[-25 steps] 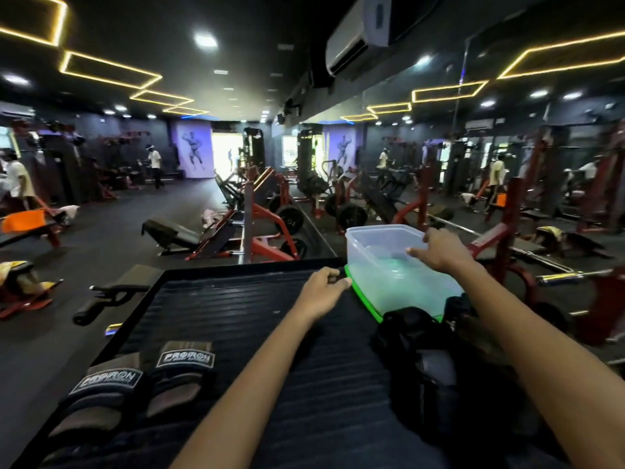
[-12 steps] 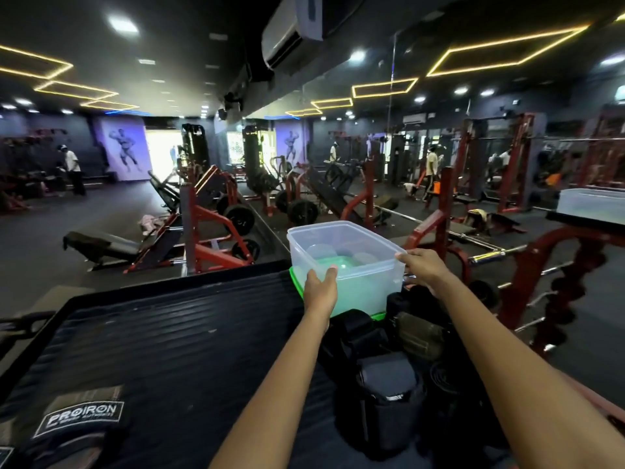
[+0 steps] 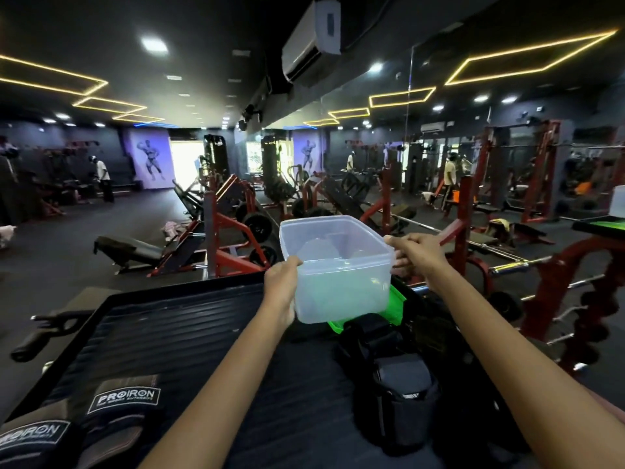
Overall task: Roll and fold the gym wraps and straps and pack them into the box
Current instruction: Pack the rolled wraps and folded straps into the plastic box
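A clear plastic box is held up above the far edge of the black ribbed platform. My left hand grips its left wall and my right hand grips its right rim. Under it lies a green lid. A pile of black wraps and straps sits on the platform's right side, below the box. Two brown-and-black PROIRON wraps lie at the near left corner.
Beyond the platform stand red-framed weight machines and benches on a dark gym floor. A red rack stands close on the right. People stand far off at the left and right. A black handle juts out at the platform's left.
Both hands have taken hold of the clear box and lifted it off the green lid, bringing it nearer to me. The camera view swung right, then back.
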Available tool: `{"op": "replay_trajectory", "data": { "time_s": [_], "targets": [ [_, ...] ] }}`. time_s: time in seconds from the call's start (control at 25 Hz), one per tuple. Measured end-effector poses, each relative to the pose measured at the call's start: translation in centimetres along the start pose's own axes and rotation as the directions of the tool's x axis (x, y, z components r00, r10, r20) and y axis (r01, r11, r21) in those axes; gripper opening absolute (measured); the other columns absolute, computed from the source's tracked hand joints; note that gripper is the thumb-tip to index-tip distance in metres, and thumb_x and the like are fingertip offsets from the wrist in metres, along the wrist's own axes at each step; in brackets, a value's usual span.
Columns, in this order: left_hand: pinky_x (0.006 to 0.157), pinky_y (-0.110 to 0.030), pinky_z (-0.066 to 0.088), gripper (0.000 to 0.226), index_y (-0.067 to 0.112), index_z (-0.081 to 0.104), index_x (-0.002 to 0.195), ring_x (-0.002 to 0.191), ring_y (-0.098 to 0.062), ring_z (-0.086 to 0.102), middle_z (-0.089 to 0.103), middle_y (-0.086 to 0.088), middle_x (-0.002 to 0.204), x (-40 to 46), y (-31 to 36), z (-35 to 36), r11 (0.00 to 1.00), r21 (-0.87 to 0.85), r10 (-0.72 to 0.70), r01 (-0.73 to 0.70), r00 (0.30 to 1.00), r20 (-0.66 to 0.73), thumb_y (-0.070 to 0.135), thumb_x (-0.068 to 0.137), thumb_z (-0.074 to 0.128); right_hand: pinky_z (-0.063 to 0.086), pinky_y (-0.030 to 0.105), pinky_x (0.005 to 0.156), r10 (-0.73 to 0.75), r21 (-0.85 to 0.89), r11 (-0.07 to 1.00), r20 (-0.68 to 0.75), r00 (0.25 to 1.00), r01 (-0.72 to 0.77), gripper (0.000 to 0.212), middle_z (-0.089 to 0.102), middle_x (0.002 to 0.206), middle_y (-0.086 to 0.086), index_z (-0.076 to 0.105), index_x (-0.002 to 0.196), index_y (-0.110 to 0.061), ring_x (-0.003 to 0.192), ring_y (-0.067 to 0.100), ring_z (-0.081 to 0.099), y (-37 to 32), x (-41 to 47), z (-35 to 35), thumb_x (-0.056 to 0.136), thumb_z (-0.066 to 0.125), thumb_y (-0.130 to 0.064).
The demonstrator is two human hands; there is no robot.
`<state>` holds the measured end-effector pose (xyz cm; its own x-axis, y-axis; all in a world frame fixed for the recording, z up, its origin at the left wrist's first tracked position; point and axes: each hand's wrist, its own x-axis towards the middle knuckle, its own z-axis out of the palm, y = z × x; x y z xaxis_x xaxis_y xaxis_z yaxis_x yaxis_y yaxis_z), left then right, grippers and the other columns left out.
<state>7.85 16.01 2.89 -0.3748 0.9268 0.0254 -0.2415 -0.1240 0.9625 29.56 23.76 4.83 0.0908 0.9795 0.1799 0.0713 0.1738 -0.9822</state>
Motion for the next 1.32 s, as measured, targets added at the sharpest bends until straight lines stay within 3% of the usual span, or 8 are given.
{"op": "replay_trajectory", "data": {
  "time_s": [0.16,0.4,0.6,0.84,1.08,1.16,1.24,1.32],
  "targets": [
    [0.054,-0.021,0.046,0.021,0.015,0.059,0.071,0.051,-0.006,0.057,0.062,0.008,0.054,-5.0,2.0,-5.8,0.998,0.004,0.068,-0.067,0.997,-0.027,0.007,0.088,0.051,0.055,0.024,0.047,-0.014,0.048,0.999,0.205,0.979,0.004,0.009,0.054,0.064,0.010,0.063,0.086,0.000,0.045,0.013,0.052,-1.8,-3.3,3.7,0.085,0.069,-0.007],
    [0.073,-0.031,0.044,0.016,0.014,0.063,0.073,0.070,-0.016,0.056,0.063,-0.002,0.070,-11.2,3.4,-13.4,0.996,0.075,0.053,-0.041,0.985,-0.167,0.014,0.087,0.055,0.050,0.024,0.044,-0.045,-0.032,0.998,0.328,0.944,0.059,0.016,0.051,0.058,0.013,0.060,0.068,-0.002,0.045,0.019,0.048,-1.6,-10.1,8.7,0.084,0.062,-0.002],
    [0.069,-0.027,0.047,0.025,0.015,0.063,0.067,0.069,-0.010,0.059,0.063,0.000,0.070,-17.0,2.1,-16.7,0.994,0.100,0.051,-0.032,0.979,-0.197,0.011,0.090,0.053,0.055,0.032,0.048,-0.014,-0.058,0.997,0.452,0.892,0.045,0.010,0.056,0.059,0.013,0.065,0.078,0.000,0.048,0.021,0.054,0.7,-15.8,8.6,0.084,0.058,0.005],
    [0.086,-0.031,0.050,0.024,-0.003,0.069,0.094,0.094,-0.018,0.067,0.073,-0.007,0.097,-20.9,0.3,-17.2,0.980,0.182,0.099,-0.083,0.992,-0.081,0.013,0.092,0.052,0.046,0.022,0.040,-0.074,-0.148,0.977,0.446,0.892,0.155,0.005,0.060,0.052,0.011,0.060,0.085,0.000,0.038,0.019,0.056,0.7,-18.6,5.7,0.082,0.060,0.003],
    [0.065,-0.012,0.054,0.023,0.014,0.071,0.100,0.081,-0.005,0.071,0.076,-0.001,0.091,-22.7,0.0,-16.2,0.981,0.161,0.125,-0.110,0.988,-0.088,0.005,0.092,0.051,0.050,0.029,0.043,-0.058,-0.144,0.978,0.506,0.860,0.151,0.007,0.059,0.053,0.015,0.057,0.088,0.002,0.043,0.026,0.058,0.7,-18.8,4.1,0.083,0.062,0.001],
    [0.077,-0.017,0.055,0.021,0.017,0.068,0.108,0.092,-0.005,0.069,0.074,0.003,0.100,-21.4,-0.1,-17.2,0.982,0.173,0.091,-0.075,0.992,-0.086,0.019,0.090,0.059,0.051,0.030,0.047,-0.033,-0.164,0.977,0.510,0.860,0.135,0.015,0.059,0.054,0.014,0.057,0.085,0.000,0.047,0.027,0.060,0.5,-17.9,4.1,0.086,0.067,-0.012],
    [0.091,-0.027,0.049,0.049,0.020,0.064,0.116,0.105,-0.008,0.064,0.068,0.004,0.118,-19.5,0.3,-18.2,0.973,0.224,0.082,-0.055,0.990,-0.111,0.046,0.076,0.073,0.052,0.032,0.049,-0.010,-0.198,0.974,0.462,0.887,0.114,0.023,0.059,0.058,0.015,0.057,0.082,-0.001,0.052,0.027,0.062,0.0,-15.4,4.2,0.087,0.069,-0.020],
    [0.084,-0.021,0.045,0.045,0.026,0.061,0.116,0.101,0.001,0.058,0.062,0.010,0.120,-17.4,1.9,-18.4,0.936,0.332,0.178,-0.114,0.969,-0.170,0.043,0.077,0.074,0.055,0.031,0.047,0.001,-0.276,0.954,0.386,0.923,0.115,0.022,0.059,0.065,0.015,0.056,0.081,-0.003,0.056,0.026,0.062,-0.1,-11.4,4.4,0.087,0.069,-0.019]
  ]
}}
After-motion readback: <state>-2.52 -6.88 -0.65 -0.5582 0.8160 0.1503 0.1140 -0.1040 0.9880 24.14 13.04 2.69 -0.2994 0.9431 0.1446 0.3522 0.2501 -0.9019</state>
